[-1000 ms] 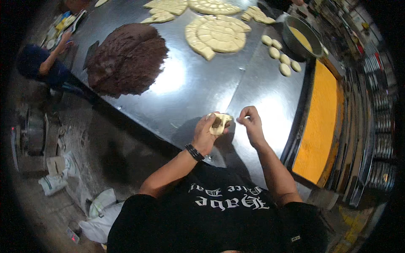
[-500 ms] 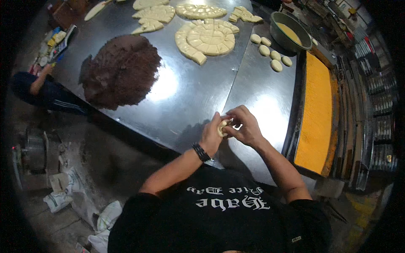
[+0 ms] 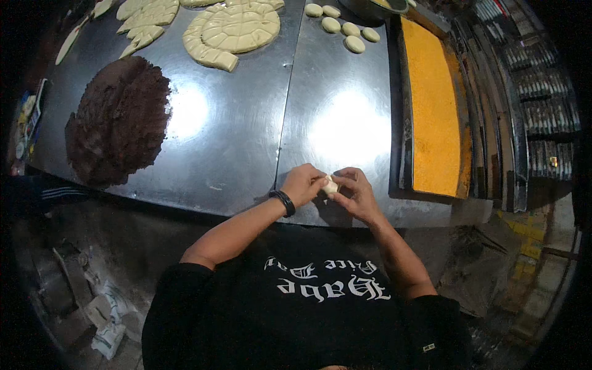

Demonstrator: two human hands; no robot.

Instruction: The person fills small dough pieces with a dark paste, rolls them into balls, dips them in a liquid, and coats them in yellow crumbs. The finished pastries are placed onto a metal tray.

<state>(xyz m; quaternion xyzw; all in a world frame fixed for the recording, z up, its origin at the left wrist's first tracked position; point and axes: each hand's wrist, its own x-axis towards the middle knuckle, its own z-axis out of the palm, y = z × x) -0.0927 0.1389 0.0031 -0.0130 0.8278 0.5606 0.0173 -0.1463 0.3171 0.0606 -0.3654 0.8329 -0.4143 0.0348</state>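
Between my two hands, just above the near edge of the metal table (image 3: 234, 166), is a small piece of pale dough (image 3: 330, 186). The fingers of my left hand (image 3: 302, 184) pinch it from the left. From the right, the thumb and fingers of my right hand (image 3: 356, 192) close on it. Whether anything is inside the dough cannot be seen. Several round dough balls (image 3: 351, 29) lie at the far right of the table. A large mound of dark brown filling (image 3: 117, 120) sits on the left.
Flat dough cut into segments (image 3: 237, 31) lies at the far middle. A tray with an orange-yellow surface (image 3: 435, 111) stands along the right side, beside more stacked trays (image 3: 493, 117). A bowl (image 3: 376, 7) is at the far right. Sacks (image 3: 108, 339) lie on the floor at left.
My view has turned, so the table sits further left and higher. My hands have moved from cupping the dough to pinching it between both sets of fingers.
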